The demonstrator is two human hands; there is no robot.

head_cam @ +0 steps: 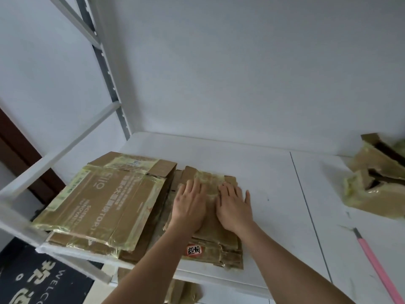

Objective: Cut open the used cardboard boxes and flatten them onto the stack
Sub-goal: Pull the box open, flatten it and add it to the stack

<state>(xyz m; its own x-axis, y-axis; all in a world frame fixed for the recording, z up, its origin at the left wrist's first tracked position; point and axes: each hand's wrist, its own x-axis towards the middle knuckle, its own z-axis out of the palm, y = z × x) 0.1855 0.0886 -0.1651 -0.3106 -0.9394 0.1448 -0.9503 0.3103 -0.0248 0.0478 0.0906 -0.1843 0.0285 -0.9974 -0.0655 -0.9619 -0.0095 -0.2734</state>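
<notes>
While the flattened box (210, 216) lies on the stack (98, 207), both hands' straight fingers (192, 189) press it

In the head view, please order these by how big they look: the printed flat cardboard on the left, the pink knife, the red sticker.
1. Printed cardboard, clearly the largest.
2. Pink knife: long but thin, and cut off by the frame edge, so its full size is unsure.
3. Red sticker, the smallest.

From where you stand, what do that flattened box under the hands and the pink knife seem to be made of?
Flattened box: brown corrugated cardboard, matte, with layered edges showing, partly wrapped in glossy yellowish tape. Pink knife: handle looks like smooth plastic; the dark tip is probably metal, though too small to be sure.
</notes>
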